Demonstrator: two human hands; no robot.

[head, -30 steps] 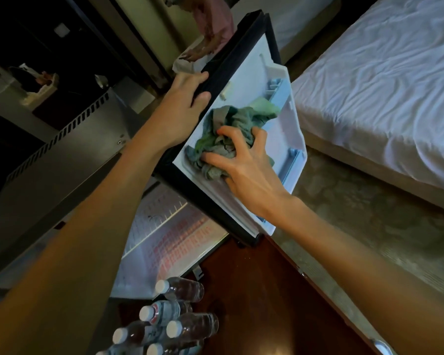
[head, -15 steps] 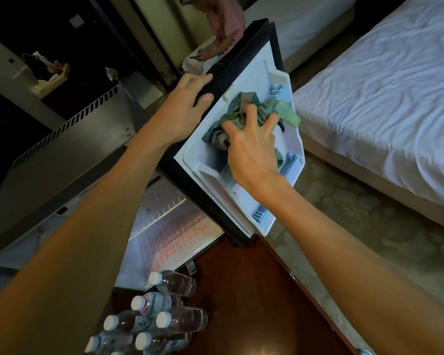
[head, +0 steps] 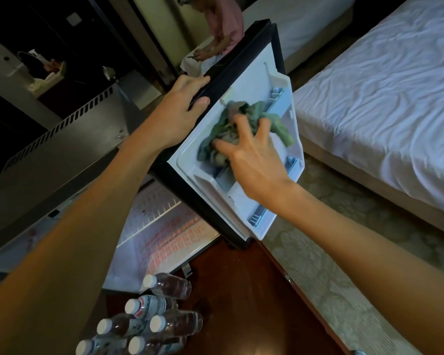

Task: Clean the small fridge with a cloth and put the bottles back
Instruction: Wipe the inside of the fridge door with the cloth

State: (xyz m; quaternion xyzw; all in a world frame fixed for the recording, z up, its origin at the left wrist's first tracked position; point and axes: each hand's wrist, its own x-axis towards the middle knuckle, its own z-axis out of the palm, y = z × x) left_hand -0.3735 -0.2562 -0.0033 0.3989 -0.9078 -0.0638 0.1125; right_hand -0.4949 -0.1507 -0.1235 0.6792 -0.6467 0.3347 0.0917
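The small fridge's door [head: 251,80] stands open, its white inner lining facing me. My left hand [head: 182,108] grips the door's black top edge. A crumpled green cloth [head: 277,124] is pressed against the lining under the spread fingers of my right hand [head: 251,155], beside the door's shelf rails [head: 280,98]. The fridge's white interior [head: 159,237] with a wire shelf shows below my left arm. Several clear water bottles [head: 164,324] with white caps stand together on the dark wooden floor in front of the fridge.
A bed with a white sheet [head: 385,93] fills the right side, with patterned carpet [head: 344,252] between it and the fridge. A person in pink [head: 223,29] bends over at the back. A grey vented cabinet top [head: 62,149] lies to the left.
My right hand has slid the cloth along the door lining, from its lower left part up toward the shelf rails. My left hand has kept its grip on the door's edge.
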